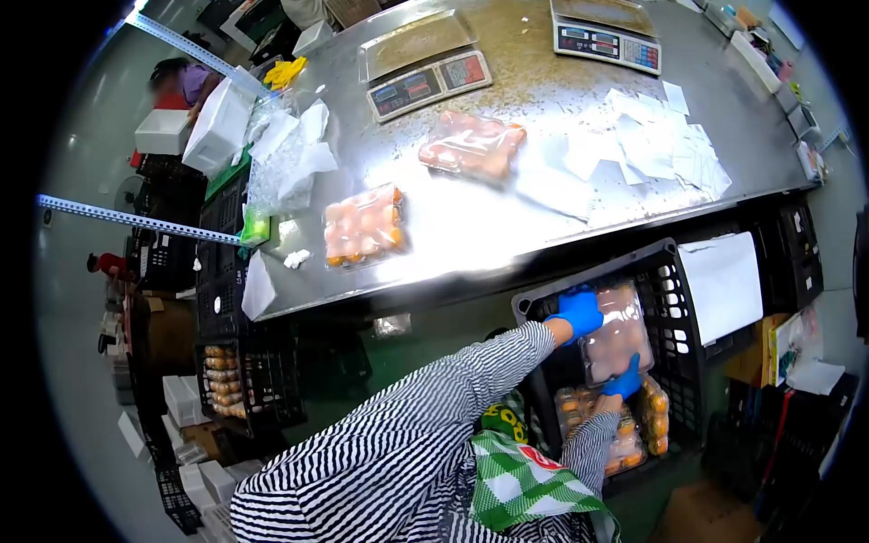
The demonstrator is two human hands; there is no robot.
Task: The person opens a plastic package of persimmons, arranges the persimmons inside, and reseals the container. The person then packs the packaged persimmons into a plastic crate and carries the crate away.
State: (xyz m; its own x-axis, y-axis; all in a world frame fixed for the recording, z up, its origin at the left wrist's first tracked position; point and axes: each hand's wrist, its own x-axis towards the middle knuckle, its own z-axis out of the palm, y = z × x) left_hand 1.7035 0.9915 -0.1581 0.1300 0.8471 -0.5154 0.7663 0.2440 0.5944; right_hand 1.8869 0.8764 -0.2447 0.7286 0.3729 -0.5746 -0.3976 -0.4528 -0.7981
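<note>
My two hands wear blue gloves and reach into a black plastic crate [690, 380] below the table edge. Between them is a clear plastic pack [619, 330] of pale pinkish round items, whose kind I cannot make out. My left hand [577, 313] grips its upper left side, fingers bent over the edge. At its lower end, my right hand [624, 378] holds the near edge, thumb pointing up. Beneath and beside it in the crate lie more clear packs [656, 416] with orange round items. Some of them are hidden by my right arm.
On the metal table [453, 231] lie two similar packs, one at the left [364, 226] and another at the centre [472, 147]. Two weighing scales [430, 86] stand at the back. Paper sheets [647, 140] lie at right. Further left, a person [186, 86] stands near white boxes.
</note>
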